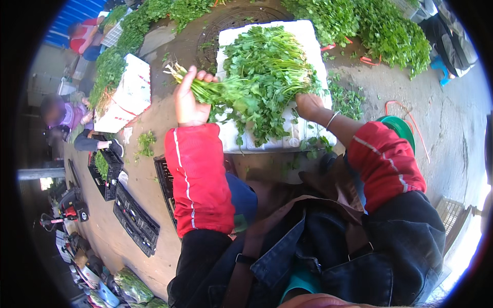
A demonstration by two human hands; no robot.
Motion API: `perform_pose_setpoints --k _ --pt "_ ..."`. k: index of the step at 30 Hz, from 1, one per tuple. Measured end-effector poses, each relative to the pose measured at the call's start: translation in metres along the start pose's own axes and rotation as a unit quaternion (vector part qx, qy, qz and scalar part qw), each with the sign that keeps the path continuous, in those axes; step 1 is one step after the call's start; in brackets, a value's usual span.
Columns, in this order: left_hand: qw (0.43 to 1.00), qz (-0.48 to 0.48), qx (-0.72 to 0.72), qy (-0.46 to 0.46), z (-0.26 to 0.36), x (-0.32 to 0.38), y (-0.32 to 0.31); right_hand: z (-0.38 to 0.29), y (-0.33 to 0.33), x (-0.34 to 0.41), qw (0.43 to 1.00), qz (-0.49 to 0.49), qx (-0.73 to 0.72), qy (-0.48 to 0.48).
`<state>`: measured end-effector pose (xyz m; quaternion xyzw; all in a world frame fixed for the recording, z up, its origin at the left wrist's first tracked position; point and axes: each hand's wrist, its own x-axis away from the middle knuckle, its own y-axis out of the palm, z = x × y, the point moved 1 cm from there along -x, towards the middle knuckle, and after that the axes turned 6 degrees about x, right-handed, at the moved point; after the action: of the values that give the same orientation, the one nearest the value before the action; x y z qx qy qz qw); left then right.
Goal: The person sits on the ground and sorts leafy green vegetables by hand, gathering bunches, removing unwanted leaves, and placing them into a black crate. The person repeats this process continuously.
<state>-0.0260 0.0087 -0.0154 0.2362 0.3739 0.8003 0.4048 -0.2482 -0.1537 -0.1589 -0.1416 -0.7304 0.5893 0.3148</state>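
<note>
My left hand (194,96) grips a small bunch of coriander (208,91); its pale roots stick out to the left and its leaves trail right over a larger heap. That coriander heap (265,73) lies on a white foam box (310,34), stems mostly toward the right. Curled at the lower right side of the heap, my right hand (309,106) touches the stem ends. Its fingertips are hidden, so I cannot tell whether it holds stems. Loose sprigs (319,144) hang at the box's near right corner. Red sleeve covers are on both my forearms.
More coriander (385,38) lies on the ground beyond the box. A green round container (400,129) stands right, near orange twine (420,134). To the left are black plastic crates (134,219), another foam box (133,96) and two people (71,111) beside greens.
</note>
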Motion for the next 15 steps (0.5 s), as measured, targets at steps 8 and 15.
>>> perform_pose_setpoints --k 8,15 --pt "0.994 0.06 -0.07 0.06 -0.002 0.002 -0.006 0.008 0.005 0.005 0.992 0.113 0.011 -0.055" --pt "0.99 0.086 -0.091 0.071 0.002 0.005 -0.007 -0.004 -0.026 0.013 0.996 0.057 0.045 -0.051"
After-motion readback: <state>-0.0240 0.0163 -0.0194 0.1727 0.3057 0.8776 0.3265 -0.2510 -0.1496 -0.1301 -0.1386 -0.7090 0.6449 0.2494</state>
